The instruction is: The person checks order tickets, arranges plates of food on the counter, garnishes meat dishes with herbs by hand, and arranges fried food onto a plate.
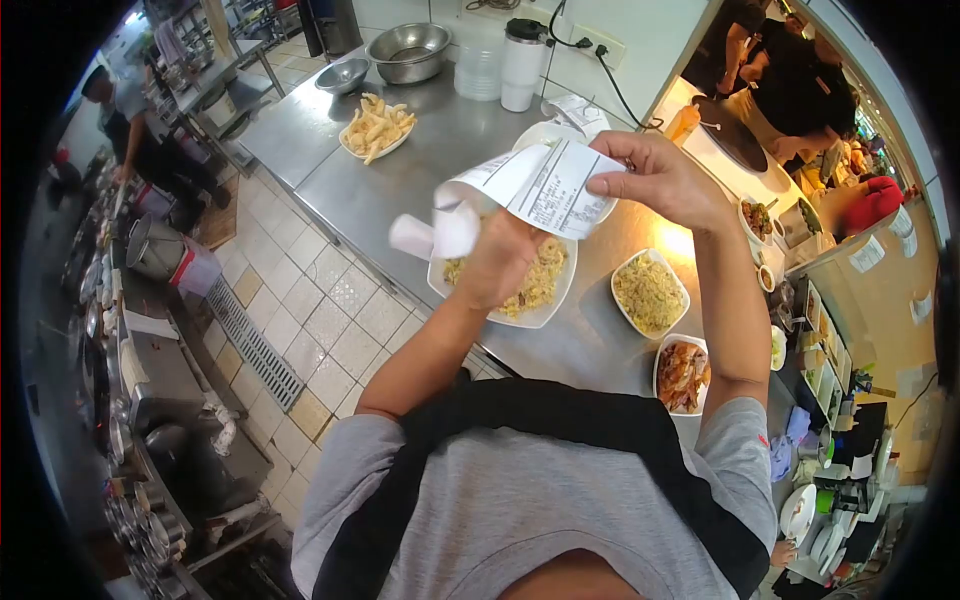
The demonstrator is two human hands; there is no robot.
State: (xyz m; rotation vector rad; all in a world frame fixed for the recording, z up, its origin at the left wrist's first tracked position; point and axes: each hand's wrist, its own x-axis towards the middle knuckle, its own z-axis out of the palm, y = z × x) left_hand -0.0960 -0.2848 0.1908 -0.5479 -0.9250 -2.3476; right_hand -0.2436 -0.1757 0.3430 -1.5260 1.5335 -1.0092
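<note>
My right hand [672, 182] pinches the edge of a printed paper receipt [560, 190] between thumb and fingers. The long paper strip curls leftward into my left hand [498, 262], which is closed around it and partly smeared by motion. Below the paper is a white square plate [540, 318] of fried rice, partly covered by my left hand. To the right stand a smaller bowl of fried rice [650, 292] and a bowl of sliced browned meat [683, 375]. Another white dish [535, 135] is mostly hidden behind the receipt.
On the steel counter [300, 150] stand a plate of fried pieces [376, 128], metal bowls [410, 52], clear stacked containers [480, 68] and a white tumbler [523, 65]. People are beyond the pass window [775, 90]. A co-worker [140, 130] stands at far left.
</note>
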